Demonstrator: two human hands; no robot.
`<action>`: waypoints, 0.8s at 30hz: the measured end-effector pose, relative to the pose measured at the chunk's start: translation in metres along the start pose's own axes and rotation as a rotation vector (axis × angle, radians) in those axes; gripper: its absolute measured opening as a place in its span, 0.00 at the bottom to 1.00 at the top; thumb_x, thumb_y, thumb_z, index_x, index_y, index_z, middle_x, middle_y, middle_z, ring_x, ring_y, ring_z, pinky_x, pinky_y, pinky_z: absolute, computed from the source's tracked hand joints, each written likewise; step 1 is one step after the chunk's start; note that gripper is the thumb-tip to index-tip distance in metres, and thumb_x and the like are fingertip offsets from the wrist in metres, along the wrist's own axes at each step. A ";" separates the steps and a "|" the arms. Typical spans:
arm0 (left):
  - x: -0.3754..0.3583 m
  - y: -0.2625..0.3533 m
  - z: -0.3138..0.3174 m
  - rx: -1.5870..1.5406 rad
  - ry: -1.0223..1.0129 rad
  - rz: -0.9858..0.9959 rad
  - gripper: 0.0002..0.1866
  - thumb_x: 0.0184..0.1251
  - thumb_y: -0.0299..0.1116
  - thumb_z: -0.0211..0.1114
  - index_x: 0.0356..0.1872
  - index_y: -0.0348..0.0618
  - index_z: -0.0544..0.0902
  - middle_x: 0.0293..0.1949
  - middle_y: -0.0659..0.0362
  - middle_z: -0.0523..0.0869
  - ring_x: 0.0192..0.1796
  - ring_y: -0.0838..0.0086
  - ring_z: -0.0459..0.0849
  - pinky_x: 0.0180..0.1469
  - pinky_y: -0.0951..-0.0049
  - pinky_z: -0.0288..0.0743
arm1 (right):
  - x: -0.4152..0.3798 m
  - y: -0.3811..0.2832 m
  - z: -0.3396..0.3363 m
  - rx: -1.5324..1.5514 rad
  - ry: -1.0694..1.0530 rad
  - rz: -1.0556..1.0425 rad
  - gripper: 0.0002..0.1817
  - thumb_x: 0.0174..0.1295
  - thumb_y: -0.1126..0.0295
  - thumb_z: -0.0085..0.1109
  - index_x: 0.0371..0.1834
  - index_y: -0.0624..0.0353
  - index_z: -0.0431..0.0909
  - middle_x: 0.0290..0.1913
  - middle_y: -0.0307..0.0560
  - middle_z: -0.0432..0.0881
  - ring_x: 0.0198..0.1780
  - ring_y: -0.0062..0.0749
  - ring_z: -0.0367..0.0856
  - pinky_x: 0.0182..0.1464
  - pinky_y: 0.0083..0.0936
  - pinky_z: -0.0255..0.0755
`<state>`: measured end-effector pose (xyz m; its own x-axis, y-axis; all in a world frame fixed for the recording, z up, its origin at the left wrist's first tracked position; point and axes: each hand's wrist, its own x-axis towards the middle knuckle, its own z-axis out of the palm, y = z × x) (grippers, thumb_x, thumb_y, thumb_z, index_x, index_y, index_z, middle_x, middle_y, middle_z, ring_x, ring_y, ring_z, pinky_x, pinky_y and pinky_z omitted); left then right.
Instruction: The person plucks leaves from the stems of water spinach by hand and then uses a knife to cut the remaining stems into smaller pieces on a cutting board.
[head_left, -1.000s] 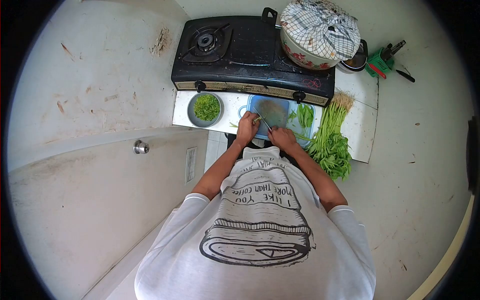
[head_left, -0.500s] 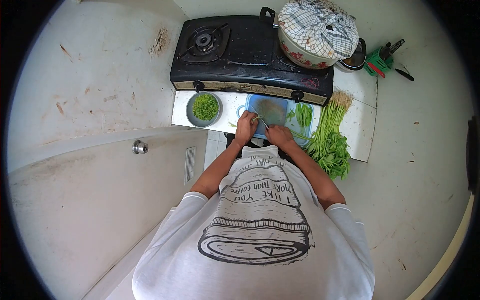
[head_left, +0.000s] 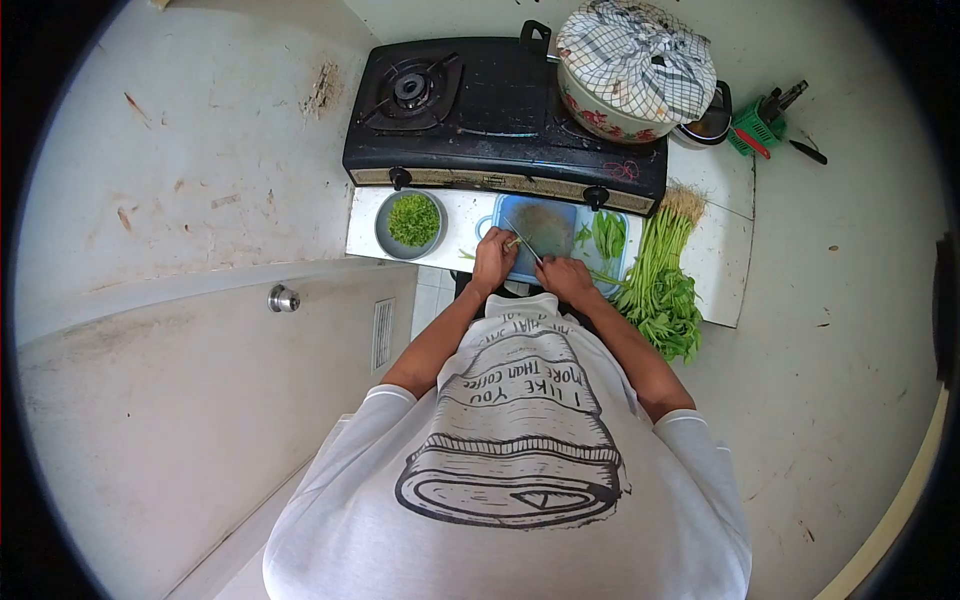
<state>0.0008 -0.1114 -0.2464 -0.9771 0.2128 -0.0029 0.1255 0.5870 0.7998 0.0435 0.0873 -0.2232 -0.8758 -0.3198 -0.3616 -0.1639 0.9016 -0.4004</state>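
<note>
My right hand [head_left: 565,279] grips a knife [head_left: 523,239], its thin blade slanting up and left over the blue cutting board [head_left: 508,206]. On the board's left side my left hand [head_left: 495,258] is closed on a small bunch of green stems [head_left: 511,242], close to the blade. Most of the stems and the knife's handle are hidden by my fingers. Picked green leaves [head_left: 607,233] lie on the right part of the board. A large bundle of leafy greens [head_left: 660,260] with roots rests right of it, and a grey bowl [head_left: 379,226] of chopped greens [head_left: 412,219] stands to the left.
Behind the board stands a black gas stove [head_left: 500,105] with a cloth-covered pot [head_left: 608,120] on its right side. A smaller pan [head_left: 708,128] and a green basket of utensils [head_left: 757,128] are at the back right. A wall [head_left: 180,190] borders the left.
The knife blade's tip shows a little more clearly above my left hand. Both hands have barely shifted, and the whole view has moved slightly. The greens and bowl stay in place.
</note>
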 end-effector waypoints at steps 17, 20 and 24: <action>-0.001 -0.002 0.002 -0.025 0.048 -0.012 0.07 0.62 0.24 0.74 0.41 0.36 0.88 0.36 0.51 0.84 0.31 0.66 0.86 0.37 0.66 0.81 | 0.005 0.001 0.016 0.083 0.053 -0.008 0.23 0.74 0.56 0.49 0.37 0.66 0.85 0.34 0.66 0.89 0.38 0.60 0.90 0.43 0.52 0.84; 0.001 -0.001 0.001 -0.022 0.046 -0.012 0.07 0.63 0.24 0.74 0.41 0.36 0.88 0.36 0.51 0.84 0.31 0.66 0.86 0.37 0.66 0.81 | 0.009 0.002 0.016 0.064 0.034 -0.002 0.23 0.74 0.56 0.49 0.37 0.67 0.85 0.34 0.67 0.89 0.37 0.60 0.90 0.43 0.52 0.84; 0.001 -0.003 0.003 -0.023 0.041 0.003 0.07 0.61 0.21 0.73 0.40 0.35 0.87 0.35 0.51 0.83 0.31 0.65 0.86 0.37 0.67 0.81 | 0.009 -0.004 0.008 0.036 0.041 0.011 0.22 0.74 0.57 0.50 0.38 0.67 0.84 0.34 0.66 0.89 0.37 0.59 0.91 0.43 0.51 0.84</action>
<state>-0.0001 -0.1109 -0.2505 -0.9829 0.1825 0.0240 0.1253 0.5679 0.8135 0.0399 0.0789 -0.2317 -0.8954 -0.2972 -0.3317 -0.1385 0.8937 -0.4268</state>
